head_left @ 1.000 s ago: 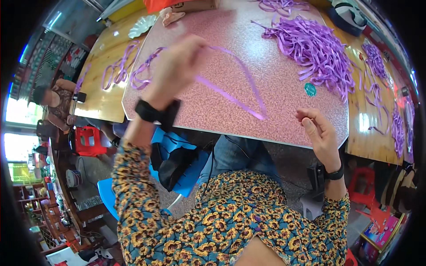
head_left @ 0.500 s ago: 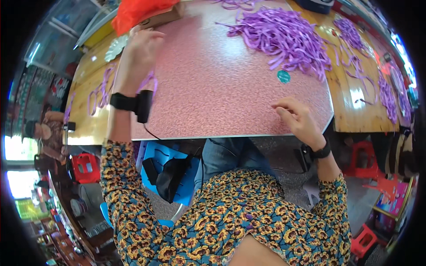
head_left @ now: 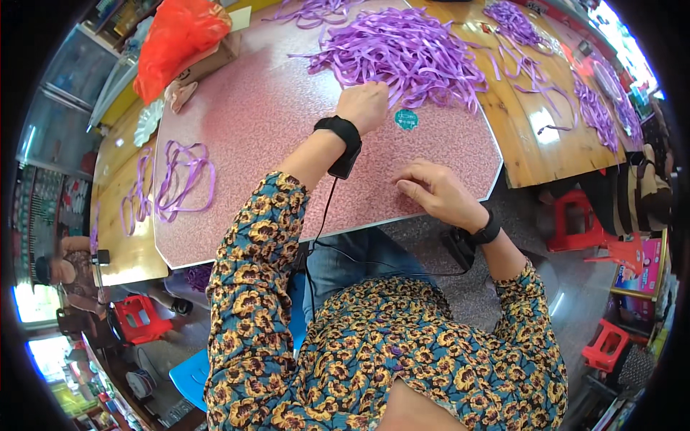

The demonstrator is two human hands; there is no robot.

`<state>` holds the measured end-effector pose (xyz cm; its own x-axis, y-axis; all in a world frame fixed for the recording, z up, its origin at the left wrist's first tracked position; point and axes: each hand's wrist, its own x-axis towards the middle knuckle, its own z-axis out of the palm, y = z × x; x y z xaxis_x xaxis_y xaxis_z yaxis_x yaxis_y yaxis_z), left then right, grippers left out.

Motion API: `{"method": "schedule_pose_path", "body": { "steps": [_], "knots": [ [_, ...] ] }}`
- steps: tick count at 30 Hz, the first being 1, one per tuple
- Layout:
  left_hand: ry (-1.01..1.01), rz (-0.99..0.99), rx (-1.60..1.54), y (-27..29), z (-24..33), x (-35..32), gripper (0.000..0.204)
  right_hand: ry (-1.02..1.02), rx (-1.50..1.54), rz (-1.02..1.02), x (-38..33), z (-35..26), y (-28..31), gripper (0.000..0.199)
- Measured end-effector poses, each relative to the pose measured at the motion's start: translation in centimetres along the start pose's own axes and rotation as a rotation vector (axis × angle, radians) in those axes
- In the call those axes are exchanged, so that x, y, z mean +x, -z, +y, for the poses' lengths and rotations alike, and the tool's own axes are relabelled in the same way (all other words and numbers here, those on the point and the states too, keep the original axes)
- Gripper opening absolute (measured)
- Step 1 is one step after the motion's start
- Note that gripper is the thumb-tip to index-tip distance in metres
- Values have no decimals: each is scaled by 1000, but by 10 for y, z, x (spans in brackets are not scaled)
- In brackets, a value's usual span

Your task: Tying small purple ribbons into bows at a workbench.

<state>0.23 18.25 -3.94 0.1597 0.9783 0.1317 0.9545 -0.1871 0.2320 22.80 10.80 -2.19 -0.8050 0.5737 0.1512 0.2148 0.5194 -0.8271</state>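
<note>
A large heap of purple ribbon strips (head_left: 410, 50) lies on the far side of the pink table top (head_left: 273, 179). At its near edge is my left hand (head_left: 363, 106), fingers bent downward and closed. Whatever they hold, if anything, is hidden under the hand. My right hand (head_left: 447, 192) hovers over or rests on the table's near right part, loosely curved, thumb apart from the fingers, with nothing in it. Between the heap and my right hand is a round teal sticker (head_left: 406, 119). A few loose purple loops (head_left: 183, 179) lie on the table's left side.
An orange-red plastic bag (head_left: 180, 43) sits on a cardboard box (head_left: 208, 63) at the far left. More purple strips (head_left: 595, 111) lie on the wooden table (head_left: 528, 154) to the right. Black cables (head_left: 327, 215) hang from my wrist devices. Red stools (head_left: 140, 318) stand around.
My left hand has swung right from the far left, beside the box, to the purple heap. The view has shifted, uncovering the loops at left. My right hand keeps much the same pose.
</note>
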Motion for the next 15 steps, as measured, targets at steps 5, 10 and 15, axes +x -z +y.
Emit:
{"method": "schedule_pose_path", "body": {
  "steps": [5,10,15],
  "knots": [
    [40,41,22,2,-5,0,24,20,-15,6,-1,4,-2,17],
    [-1,105,-207,40,-11,-37,17,9,20,-8,-2,3,3,17],
    [74,14,-579,74,12,-106,13,141,-25,233,1,-19,8,20]
  ]
}}
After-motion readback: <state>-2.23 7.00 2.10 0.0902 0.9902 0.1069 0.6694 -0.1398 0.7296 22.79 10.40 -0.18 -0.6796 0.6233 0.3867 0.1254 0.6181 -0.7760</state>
